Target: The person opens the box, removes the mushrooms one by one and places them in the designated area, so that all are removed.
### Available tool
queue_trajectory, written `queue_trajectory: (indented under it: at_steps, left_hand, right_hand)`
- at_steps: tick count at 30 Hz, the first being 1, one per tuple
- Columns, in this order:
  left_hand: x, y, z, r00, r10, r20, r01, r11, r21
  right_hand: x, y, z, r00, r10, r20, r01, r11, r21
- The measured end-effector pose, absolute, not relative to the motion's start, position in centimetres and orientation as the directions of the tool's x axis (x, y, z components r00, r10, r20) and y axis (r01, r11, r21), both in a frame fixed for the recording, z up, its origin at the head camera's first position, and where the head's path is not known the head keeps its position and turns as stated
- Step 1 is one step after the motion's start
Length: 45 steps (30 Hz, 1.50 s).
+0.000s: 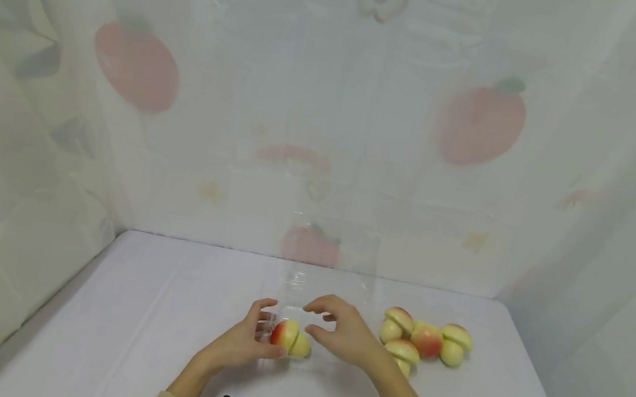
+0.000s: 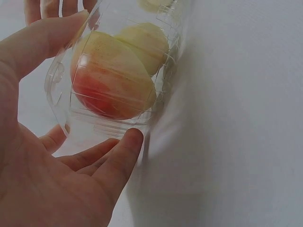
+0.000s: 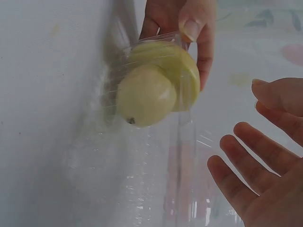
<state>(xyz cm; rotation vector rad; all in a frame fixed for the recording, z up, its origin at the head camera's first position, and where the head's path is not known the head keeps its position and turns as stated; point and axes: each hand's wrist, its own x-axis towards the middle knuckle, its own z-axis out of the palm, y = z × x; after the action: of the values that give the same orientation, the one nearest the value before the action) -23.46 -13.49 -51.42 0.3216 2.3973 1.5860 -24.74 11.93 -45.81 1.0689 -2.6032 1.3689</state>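
Note:
A clear plastic clamshell box [image 1: 291, 312] sits on the table with its see-through lid [image 1: 362, 289] raised at the back. Inside its left end lies a mushroom-shaped piece [image 2: 111, 78], with a red-and-yellow cap and a pale yellow round stem [image 3: 146, 97]. My left hand [image 1: 242, 343] grips that end of the box, thumb on the near edge and fingers around the end wall. Just above the box's right part, my right hand [image 1: 343, 331] holds nothing; its fingers are spread and gently bent, apart from the plastic in the right wrist view.
Several similar red-and-yellow mushroom-shaped pieces [image 1: 453, 345] lie grouped on the white table [image 1: 148, 324], right of the box beside my right forearm. A pale curtain printed with fruit [image 1: 246, 97] hangs behind the table and along both sides.

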Motion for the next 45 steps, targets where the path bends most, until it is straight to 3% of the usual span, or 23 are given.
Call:
queue_trajectory:
  at_steps: [23, 45]
  left_hand:
    - [-23.6, -13.8, -51.5, -0.937, 0.343, -0.064, 0.070, 0.364, 0.929]
    - [-23.6, -13.8, -51.7, -0.934, 0.349, -0.070, 0.065, 0.360, 0.931]
  right_hand:
    - [-26.0, 9.7, -48.4, -0.766, -0.629, 0.134, -0.434, 0.352, -0.829]
    - [-26.4, 9.5, -49.2, -0.763, -0.644, 0.057, -0.402, 0.403, -0.822]
